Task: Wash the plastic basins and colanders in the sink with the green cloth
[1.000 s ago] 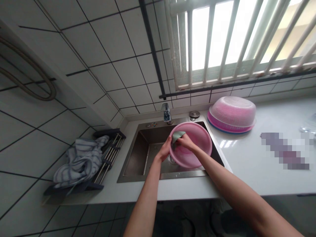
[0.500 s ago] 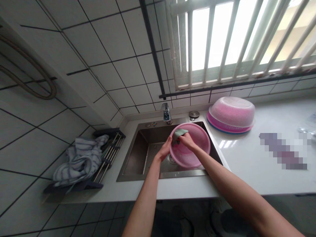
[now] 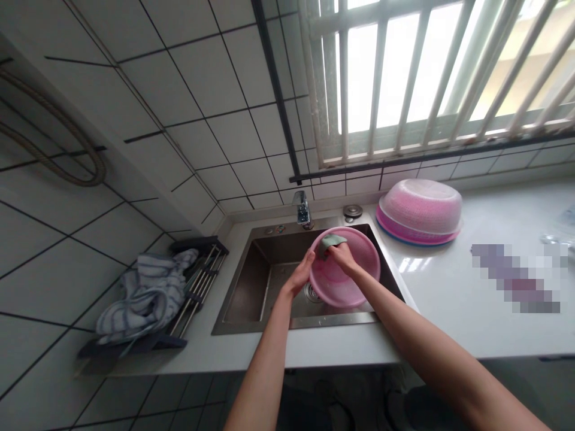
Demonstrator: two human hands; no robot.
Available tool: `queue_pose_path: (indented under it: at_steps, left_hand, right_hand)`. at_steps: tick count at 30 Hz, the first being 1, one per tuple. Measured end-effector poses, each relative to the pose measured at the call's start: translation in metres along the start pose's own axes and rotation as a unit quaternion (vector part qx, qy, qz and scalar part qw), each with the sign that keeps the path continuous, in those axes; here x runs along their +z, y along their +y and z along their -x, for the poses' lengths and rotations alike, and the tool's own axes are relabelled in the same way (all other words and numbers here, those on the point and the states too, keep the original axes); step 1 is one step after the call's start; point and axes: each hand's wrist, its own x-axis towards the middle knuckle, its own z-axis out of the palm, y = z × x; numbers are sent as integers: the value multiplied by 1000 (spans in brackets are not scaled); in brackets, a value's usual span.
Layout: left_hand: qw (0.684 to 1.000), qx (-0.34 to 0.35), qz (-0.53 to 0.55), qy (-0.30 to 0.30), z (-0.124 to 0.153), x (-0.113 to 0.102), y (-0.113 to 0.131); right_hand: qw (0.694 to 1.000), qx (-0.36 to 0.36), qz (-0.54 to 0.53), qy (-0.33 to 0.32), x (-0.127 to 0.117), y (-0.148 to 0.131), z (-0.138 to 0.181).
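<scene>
A pink basin sits in the right half of a sink, its rim held by the left hand while the right hand grips a soft cloth inside. Apparently thin plastic, the basin should prove light, slightly flexible and slippery if wet, best held by its rim.

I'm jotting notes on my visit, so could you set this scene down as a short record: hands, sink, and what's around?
Left hand: at the left rim of the basin
Right hand: holding a green cloth inside the basin
Basin: pink, at the right side of the sink; whether it touches bottom is unclear
Behind sink: faucet
Right counter: stacked tubs, the top one upturned; a pixelated patch farther right
Left counter: rack bearing a striped towel
</scene>
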Motion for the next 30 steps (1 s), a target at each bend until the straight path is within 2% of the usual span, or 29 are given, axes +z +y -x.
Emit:
queue_pose_path:
  at_steps: [2,5,6,8,12,14,15,19,20,26,30]
  left_hand:
    - [1000,-4,-11,9,1,-1,2]
    - [1000,-16,-17,19,2,-4,3]
    - [999,-17,-20,22,3,-4,4]
    - [999,-10,-28,23,2,-5,3]
    - [1000,9,-29,-6,0,-2,1]
    - [1000,6,-21,-15,0,-1,2]
    - [1000,6,-16,-16,1,-1,2]
    - [1000,4,20,-13,3,-4,6]
    - [999,-2,33,-17,4,-4,7]
    - [998,-23,56,-31,6,-6,7]
    - [999,-21,42,11,4,-9,7]
  right_hand:
    - [999,-1,-27,-24,2,-3,2]
    - [988,-7,-48,-149,10,-7,10]
    - [984,-8,-51,-172,12,-8,12]
    - [986,-13,-60,-152,14,-9,13]
    - [998,-3,-61,0,6,-11,6]
    - [998,5,-52,25,2,-12,5]
    - [999,4,-48,10,1,-13,5]
    - [988,-4,-36,-148,7,-11,13]
    - [985,-6,-33,-168,9,-9,14]
    - [991,-11,-14,-129,12,3,12]
    - [992,-28,18,-125,16,0,16]
